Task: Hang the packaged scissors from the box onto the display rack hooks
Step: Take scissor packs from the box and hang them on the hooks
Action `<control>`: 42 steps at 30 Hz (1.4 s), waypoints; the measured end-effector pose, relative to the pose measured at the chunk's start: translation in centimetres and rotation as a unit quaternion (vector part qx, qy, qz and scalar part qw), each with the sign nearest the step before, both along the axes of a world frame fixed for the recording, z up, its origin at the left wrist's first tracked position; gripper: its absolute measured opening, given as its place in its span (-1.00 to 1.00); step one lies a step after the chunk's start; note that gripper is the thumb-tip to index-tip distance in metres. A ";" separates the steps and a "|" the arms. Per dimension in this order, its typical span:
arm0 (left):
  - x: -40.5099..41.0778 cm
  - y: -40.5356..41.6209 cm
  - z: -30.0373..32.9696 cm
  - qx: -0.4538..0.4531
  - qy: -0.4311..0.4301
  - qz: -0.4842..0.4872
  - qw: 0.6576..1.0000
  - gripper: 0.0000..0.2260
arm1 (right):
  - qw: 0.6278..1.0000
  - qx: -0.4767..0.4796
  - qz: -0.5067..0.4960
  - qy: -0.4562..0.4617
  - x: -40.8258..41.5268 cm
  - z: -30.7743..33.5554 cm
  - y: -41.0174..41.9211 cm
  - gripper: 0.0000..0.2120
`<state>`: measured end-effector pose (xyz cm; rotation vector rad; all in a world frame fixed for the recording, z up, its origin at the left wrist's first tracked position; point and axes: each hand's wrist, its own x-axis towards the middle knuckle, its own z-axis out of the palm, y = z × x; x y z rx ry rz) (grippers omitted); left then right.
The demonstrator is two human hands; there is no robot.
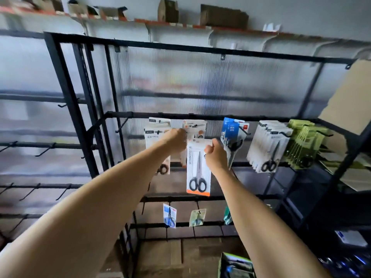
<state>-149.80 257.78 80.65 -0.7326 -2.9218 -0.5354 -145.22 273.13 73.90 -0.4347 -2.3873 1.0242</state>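
Note:
My right hand (215, 154) pinches the top right corner of a white and orange scissors pack (198, 167) with black handles, held upright in front of the black display rack (180, 117). Fingers curled, my left hand (176, 140) is at the top left of that pack, close to a hook; what it grips is hidden. Behind both hands, white scissors packs (155, 131) and orange-topped packs (195, 126) hang on hooks. The box (234, 266) with more packs shows at the bottom edge.
Further right on the same bar hang blue packs (232, 135), white packs (269, 145) and green packs (303, 143). Single packs hang on a lower bar (169, 215). Bare hooks (46, 149) stick out at the left. Cardboard (345, 109) leans at the right.

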 end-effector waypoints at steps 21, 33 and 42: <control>-2.5 1.4 3.4 -0.077 0.104 0.039 0.991 -0.84 | 0.998 -0.008 -0.057 -0.035 -7.5 3.3 0.5 -0.68; -2.1 2.4 -0.9 -0.096 0.036 -0.041 0.994 -0.77 | 0.990 -0.015 -0.033 -0.135 -4.7 -0.5 1.8 -0.51; 1.1 11.2 -11.8 -0.097 -0.050 -0.187 0.976 -0.72 | 0.964 0.013 -0.042 -0.261 6.9 -10.9 7.7 -0.57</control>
